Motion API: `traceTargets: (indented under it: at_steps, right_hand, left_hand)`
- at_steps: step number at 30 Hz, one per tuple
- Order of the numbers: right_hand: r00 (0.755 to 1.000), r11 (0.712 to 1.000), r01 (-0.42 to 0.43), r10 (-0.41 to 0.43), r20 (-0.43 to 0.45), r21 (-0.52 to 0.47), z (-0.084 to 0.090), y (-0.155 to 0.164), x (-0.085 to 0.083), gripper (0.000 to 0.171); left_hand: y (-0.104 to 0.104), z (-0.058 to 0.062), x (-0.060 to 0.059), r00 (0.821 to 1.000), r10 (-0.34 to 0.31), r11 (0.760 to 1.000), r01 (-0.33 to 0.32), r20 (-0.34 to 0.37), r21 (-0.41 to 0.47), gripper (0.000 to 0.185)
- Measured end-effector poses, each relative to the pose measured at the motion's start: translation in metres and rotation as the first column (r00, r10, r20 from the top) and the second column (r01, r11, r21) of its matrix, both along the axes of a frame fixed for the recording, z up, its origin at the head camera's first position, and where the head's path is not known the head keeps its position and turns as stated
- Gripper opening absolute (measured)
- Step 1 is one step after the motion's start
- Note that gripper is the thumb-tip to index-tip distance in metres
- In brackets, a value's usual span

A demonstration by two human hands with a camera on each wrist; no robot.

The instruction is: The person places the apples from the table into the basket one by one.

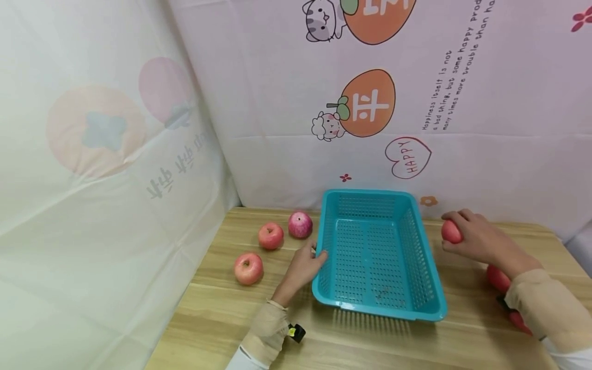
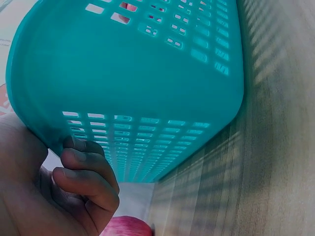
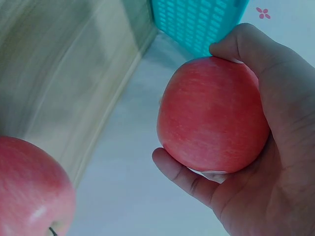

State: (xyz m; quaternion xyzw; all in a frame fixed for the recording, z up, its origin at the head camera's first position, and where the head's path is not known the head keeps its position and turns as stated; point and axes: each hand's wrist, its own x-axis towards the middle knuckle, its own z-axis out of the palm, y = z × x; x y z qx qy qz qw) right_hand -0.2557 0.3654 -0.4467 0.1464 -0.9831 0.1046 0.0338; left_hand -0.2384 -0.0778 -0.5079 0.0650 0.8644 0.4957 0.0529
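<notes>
A turquoise plastic basket [image 1: 365,259] with perforated walls stands on the wooden table, holding no fruit. My left hand [image 1: 302,264] grips its left rim, thumb over the edge; in the left wrist view, the curled fingers [image 2: 88,179] press the outer wall below the rim. To the right of the basket, my right hand [image 1: 483,241] holds a red apple [image 1: 450,232]. The right wrist view shows thumb and fingers wrapped around this apple [image 3: 211,115], which is above the table and apart from the basket.
Left of the basket lie two pinkish apples [image 1: 271,236] and a darker purple-red round fruit [image 1: 300,225]. Another red apple [image 1: 498,279] and a further red fruit [image 1: 520,322] are partly hidden by my right forearm. A printed cloth [image 1: 277,169] hangs behind the table.
</notes>
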Motion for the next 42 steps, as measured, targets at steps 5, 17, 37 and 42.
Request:
traceTargets:
  at_steps: [5, 17, 37, 42]
  right_hand:
    - [1.0, 1.0, 0.0, 0.0, -0.013, 0.007, 0.005, -0.004, -0.002, 0.073]
    - [0.999, 1.0, -0.021, 0.021, -0.028, -0.011, 0.018, -0.014, -0.004, 0.072]
    - [1.0, 1.0, 0.005, -0.005, 0.018, 0.002, 0.027, -0.03, -0.015, 0.08]
    - [1.0, 1.0, 0.001, -0.001, 0.012, 0.003, 0.03, -0.035, -0.017, 0.089]
  left_hand:
    - [0.0, 0.001, 0.001, 1.0, 0.004, 1.0, -0.004, 0.009, -0.001, 0.029]
    - [0.001, 0.0, 0.001, 1.0, 0.013, 1.0, -0.013, 0.008, 0.002, 0.026]
    - [0.001, -0.003, 0.0, 1.0, 0.021, 1.0, -0.021, 0.006, 0.008, 0.024]
    - [0.001, -0.001, 0.001, 1.0, 0.016, 1.0, -0.016, 0.01, 0.013, 0.023]
